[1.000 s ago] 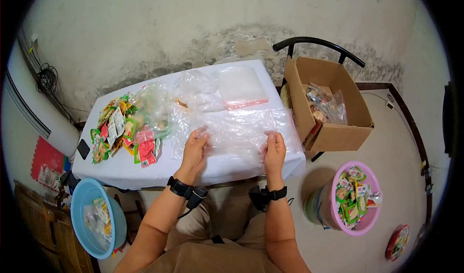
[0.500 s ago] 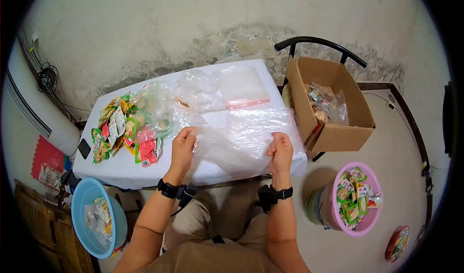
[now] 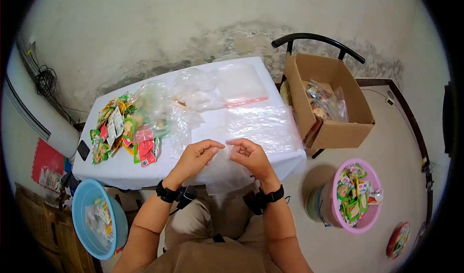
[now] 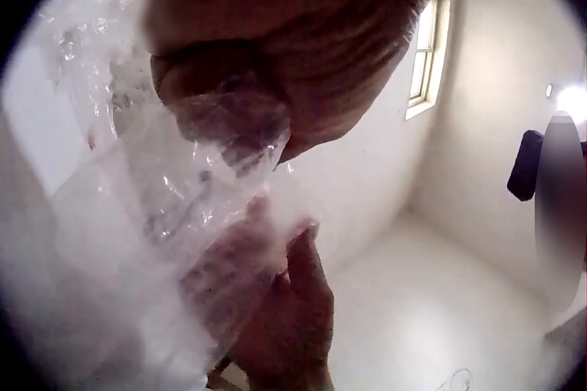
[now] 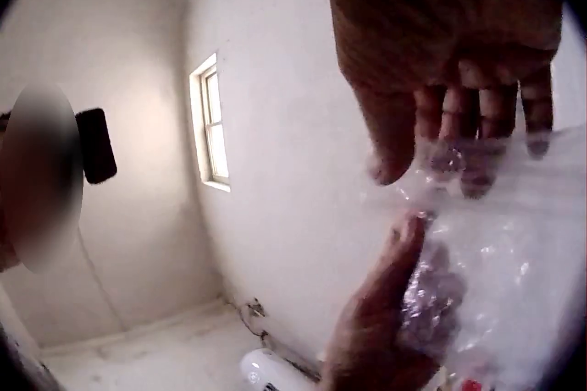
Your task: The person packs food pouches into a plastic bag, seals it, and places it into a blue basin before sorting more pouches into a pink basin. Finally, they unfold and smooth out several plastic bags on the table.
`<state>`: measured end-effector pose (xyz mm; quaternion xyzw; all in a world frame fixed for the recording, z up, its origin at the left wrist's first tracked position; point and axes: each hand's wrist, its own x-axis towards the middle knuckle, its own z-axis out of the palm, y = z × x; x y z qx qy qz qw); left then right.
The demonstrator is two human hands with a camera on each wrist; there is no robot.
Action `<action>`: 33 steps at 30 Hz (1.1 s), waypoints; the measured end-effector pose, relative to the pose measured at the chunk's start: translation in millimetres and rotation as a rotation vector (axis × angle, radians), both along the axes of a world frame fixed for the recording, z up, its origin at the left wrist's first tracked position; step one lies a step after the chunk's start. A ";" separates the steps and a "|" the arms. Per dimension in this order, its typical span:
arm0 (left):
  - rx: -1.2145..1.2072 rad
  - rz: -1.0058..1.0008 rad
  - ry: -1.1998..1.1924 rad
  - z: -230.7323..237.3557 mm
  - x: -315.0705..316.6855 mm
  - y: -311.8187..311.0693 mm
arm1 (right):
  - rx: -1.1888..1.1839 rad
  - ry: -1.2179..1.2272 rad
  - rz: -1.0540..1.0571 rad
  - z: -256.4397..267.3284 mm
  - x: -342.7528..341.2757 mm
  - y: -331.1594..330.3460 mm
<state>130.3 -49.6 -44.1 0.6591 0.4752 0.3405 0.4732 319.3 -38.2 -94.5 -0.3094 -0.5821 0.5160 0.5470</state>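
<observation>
A thin clear plastic bag (image 3: 224, 174) hangs between the two hands at the table's front edge. The left hand (image 3: 197, 158) pinches its top edge; in the left wrist view the left hand (image 4: 293, 52) has the clear film (image 4: 197, 198) at its fingertips. The right hand (image 3: 251, 159) holds the same edge close beside, thumb and fingers on the film; the right wrist view shows the right hand (image 5: 449, 52) with fingers bent behind the film (image 5: 514, 253). Flat clear bags (image 3: 261, 128) lie beyond the right hand, and another stack (image 3: 241, 82) lies behind them.
Colourful packets (image 3: 113, 128) and crumpled clear bags (image 3: 193, 87) cover the table's left and middle. A phone (image 3: 83, 150) lies at the left edge. A cardboard box (image 3: 343, 135) stands on a chair at right. A blue basin (image 3: 123, 224) and a pink bucket (image 3: 338, 176) flank the person.
The hands have come together from wide apart, and the bag between them has moved toward the body, off the flat bags, and now hangs over the table's front edge.
</observation>
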 end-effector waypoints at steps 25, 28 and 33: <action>0.215 0.305 -0.044 -18.9 -28.9 15.7 | -0.222 -0.148 -0.031 -2.1 26.1 1.9; 0.047 0.258 -0.492 -10.9 -35.7 20.2 | -0.236 -0.167 0.158 -18.1 43.2 9.3; -0.190 0.480 -1.019 8.6 -22.8 22.7 | -0.196 0.028 0.304 -33.5 32.9 14.1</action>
